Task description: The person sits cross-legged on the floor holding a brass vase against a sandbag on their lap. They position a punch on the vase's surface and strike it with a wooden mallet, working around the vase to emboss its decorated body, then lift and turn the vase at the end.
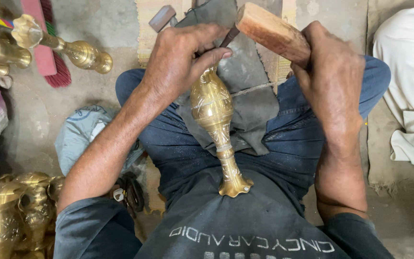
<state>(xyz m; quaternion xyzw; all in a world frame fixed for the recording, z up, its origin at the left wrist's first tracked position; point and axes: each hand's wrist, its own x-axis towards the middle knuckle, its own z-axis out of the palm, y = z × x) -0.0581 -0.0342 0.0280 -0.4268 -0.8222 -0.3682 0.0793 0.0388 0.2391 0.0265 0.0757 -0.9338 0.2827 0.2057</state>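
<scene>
A brass vase (214,124) with engraved patterns lies lengthwise on my lap over a dark grey cloth (250,91), its flared foot against my belly. My left hand (183,57) is closed around a thin dark metal chisel (229,36), whose lower end is hidden by my fingers near the vase's upper body. My right hand (329,72) grips a thick wooden mallet (271,31), held just above and right of the chisel's top. I sit cross-legged in blue jeans.
Several brass vessels (10,211) stand at lower left. More brass pieces (80,52) lie at upper left beside a red broom (56,72). A small hammer (161,18) rests on a mat ahead. A person in white cloth (408,81) sits at right.
</scene>
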